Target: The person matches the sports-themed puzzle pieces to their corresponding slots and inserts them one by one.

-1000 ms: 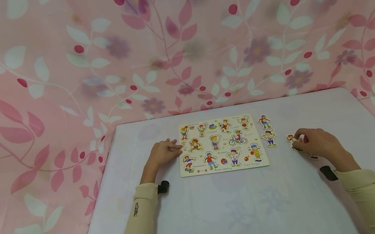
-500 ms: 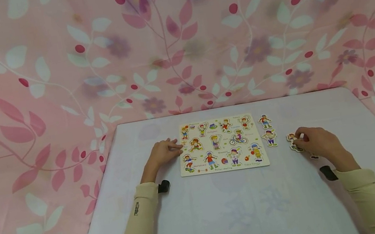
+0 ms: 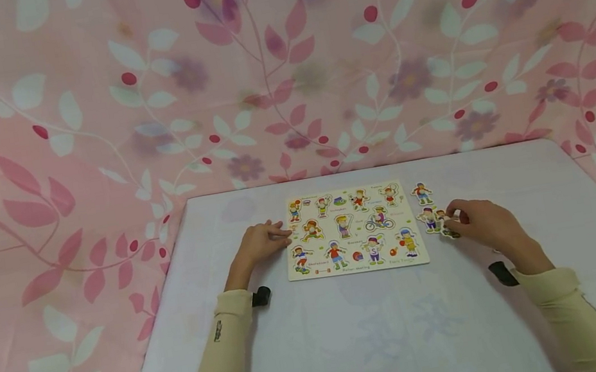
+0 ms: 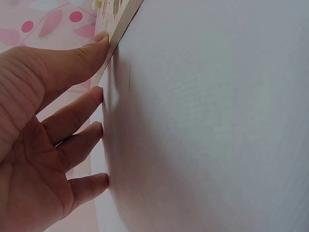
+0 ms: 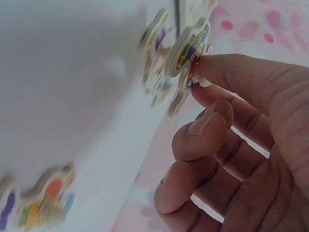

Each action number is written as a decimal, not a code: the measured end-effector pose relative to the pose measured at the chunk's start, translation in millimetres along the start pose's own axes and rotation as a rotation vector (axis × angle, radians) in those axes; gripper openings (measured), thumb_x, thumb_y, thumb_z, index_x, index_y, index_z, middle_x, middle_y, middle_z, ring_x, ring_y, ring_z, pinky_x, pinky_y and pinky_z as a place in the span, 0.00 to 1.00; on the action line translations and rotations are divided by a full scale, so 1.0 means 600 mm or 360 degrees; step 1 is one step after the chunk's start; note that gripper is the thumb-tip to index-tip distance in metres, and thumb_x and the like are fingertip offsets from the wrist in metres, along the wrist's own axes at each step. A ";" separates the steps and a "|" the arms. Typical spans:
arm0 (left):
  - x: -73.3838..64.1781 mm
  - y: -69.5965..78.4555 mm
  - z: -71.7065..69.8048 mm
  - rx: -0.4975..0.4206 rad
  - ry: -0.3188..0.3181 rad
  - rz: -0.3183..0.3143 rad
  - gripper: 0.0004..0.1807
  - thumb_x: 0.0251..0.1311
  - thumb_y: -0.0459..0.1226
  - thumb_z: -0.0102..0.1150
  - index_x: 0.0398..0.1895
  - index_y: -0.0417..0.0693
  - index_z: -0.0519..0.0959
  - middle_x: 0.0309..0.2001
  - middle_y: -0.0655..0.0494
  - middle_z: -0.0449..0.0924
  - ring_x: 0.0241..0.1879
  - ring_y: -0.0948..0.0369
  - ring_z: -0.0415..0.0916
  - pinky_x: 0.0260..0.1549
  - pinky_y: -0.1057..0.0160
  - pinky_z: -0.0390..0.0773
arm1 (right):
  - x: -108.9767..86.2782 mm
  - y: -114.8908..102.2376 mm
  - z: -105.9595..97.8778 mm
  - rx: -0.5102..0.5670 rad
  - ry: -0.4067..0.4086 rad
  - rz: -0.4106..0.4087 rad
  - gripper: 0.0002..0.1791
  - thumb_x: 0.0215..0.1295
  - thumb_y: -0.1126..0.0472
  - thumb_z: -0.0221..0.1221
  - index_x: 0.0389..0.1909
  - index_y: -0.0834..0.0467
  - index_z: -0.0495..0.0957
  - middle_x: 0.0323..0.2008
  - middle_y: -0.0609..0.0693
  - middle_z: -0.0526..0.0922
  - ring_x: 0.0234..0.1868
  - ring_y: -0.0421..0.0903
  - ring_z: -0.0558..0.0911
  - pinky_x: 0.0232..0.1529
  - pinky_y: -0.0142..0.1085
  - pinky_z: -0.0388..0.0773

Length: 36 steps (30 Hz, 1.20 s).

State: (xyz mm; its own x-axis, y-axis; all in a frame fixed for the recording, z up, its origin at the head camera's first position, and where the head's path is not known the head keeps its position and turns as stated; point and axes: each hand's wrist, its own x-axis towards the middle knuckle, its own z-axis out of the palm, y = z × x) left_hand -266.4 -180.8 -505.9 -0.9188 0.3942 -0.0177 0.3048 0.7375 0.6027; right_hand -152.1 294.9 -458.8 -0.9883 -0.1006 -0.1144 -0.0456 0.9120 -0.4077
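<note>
A flat puzzle board (image 3: 318, 251) with rows of sport figures lies on the table. My left hand (image 3: 260, 244) is at its left edge; in the left wrist view the thumb touches the board's rim and the other fingertips rest on the cloth. Right of the board, my right hand (image 3: 488, 227) pinches a figure-shaped puzzle piece (image 5: 181, 55) by its small white knob, between thumb and index finger. The held piece is tilted. In the head view it overlaps a loose puzzle piece (image 3: 429, 220) in a purple cap; whether they touch I cannot tell.
Another loose puzzle piece (image 3: 421, 194) lies beside the board's upper right. Blurred puzzle pieces (image 5: 36, 212) show on the cloth at the lower left of the right wrist view. A floral curtain (image 3: 280, 72) hangs behind the white-covered table (image 3: 381, 342).
My right hand has moved left with the pinched puzzle piece, from the right-hand pieces to beside the one in the purple cap. The left hand stays at the board's edge.
</note>
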 end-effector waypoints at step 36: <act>-0.005 0.008 -0.004 0.0037 0.0009 0.0039 0.13 0.56 0.41 0.72 0.45 0.52 0.88 0.57 0.49 0.79 0.67 0.45 0.65 0.67 0.45 0.58 | 0.098 -0.226 0.096 0.0066 -0.0074 -0.0541 0.07 0.65 0.53 0.64 0.40 0.51 0.82 0.21 0.42 0.73 0.20 0.41 0.69 0.21 0.36 0.64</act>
State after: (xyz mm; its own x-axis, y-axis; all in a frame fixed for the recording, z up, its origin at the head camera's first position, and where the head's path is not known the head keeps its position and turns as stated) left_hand -262.9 -179.6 -500.7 -0.9124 0.4092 0.0014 0.3329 0.7402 0.5842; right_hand -195.9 142.3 -462.5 -0.9098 -0.4150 -0.0063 -0.3645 0.8062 -0.4661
